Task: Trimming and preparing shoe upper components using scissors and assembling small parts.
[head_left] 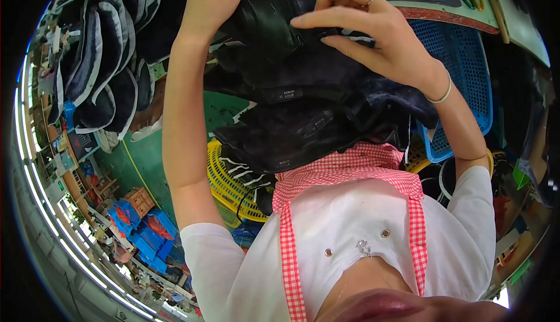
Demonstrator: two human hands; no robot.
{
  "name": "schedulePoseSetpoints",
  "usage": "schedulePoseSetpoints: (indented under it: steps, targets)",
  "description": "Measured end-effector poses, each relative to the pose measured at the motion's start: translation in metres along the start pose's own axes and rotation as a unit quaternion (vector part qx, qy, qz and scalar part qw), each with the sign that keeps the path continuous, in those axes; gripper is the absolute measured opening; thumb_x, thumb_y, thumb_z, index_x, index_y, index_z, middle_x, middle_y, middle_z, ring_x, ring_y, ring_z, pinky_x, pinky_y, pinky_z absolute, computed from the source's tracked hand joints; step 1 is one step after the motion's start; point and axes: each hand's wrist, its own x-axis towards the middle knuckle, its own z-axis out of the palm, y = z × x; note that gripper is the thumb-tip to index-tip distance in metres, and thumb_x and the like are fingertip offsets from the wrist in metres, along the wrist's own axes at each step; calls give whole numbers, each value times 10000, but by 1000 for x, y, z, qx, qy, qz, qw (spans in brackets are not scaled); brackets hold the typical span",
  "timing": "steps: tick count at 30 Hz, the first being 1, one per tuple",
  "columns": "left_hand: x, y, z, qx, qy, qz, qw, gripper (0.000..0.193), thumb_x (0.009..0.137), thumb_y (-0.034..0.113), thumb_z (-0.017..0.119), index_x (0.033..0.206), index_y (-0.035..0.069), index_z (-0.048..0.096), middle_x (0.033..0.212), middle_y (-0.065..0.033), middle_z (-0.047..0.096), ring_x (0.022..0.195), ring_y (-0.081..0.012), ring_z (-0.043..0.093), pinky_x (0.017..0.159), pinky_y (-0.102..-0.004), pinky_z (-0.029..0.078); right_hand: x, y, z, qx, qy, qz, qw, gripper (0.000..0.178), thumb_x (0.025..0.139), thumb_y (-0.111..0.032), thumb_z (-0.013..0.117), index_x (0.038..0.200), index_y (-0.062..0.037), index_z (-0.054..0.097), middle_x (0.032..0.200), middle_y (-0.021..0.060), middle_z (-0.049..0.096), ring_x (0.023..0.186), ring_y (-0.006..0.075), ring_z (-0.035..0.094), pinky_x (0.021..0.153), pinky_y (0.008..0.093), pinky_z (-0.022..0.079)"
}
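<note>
A glossy black leather-like piece [262, 21], with a seam or zip line along it, lies at the top between my hands. My left hand [214, 1] is at its left side, and the upper edge of the picture cuts off most of its fingers. Bent over the right side of the piece is my right hand [379, 33], its thumb and fingers apart and nothing visible between them. Its index fingertip is close to the piece; whether it touches I cannot tell. Below, several soft black pieces [274, 138] with small printed marks lie overlapping across my lap, over a red-and-white checked apron [344, 164].
A blue plastic basket [434, 147] stands at the right, beside a red-edged worktop [455, 17]. At my left is a yellow basket [219, 176] holding black-and-white pieces. Dark pale-edged pieces [108, 42] hang at the upper left. Blue crates [153, 243] stand farther off.
</note>
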Motion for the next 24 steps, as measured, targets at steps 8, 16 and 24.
schedulePoseSetpoints:
  steps: [8,16,24]
  targets:
    - [-8,10,10,-12,95,197,976,359,810,-37,568,1159,13,502,974,-73,585,889,-127,575,805,-251,434,-94,171,-160,-374,119,257,883,337,925,-254,579,1133,11,568,1004,215,634,915,313,636,778,377,495]
    - [-41,-17,2,-123,111,37,985,189,780,-67,652,944,23,624,979,-74,633,836,-90,584,705,-225,444,-131,219,-166,-436,55,335,833,399,833,-182,579,1199,-31,531,1077,289,601,1020,444,576,874,485,476]
    - [-29,-33,3,-39,124,255,958,54,784,37,629,828,5,621,953,-123,629,866,-248,619,812,-319,461,-132,240,-195,-524,18,496,692,448,792,-149,645,1201,-6,533,1057,218,657,989,399,618,882,432,486]
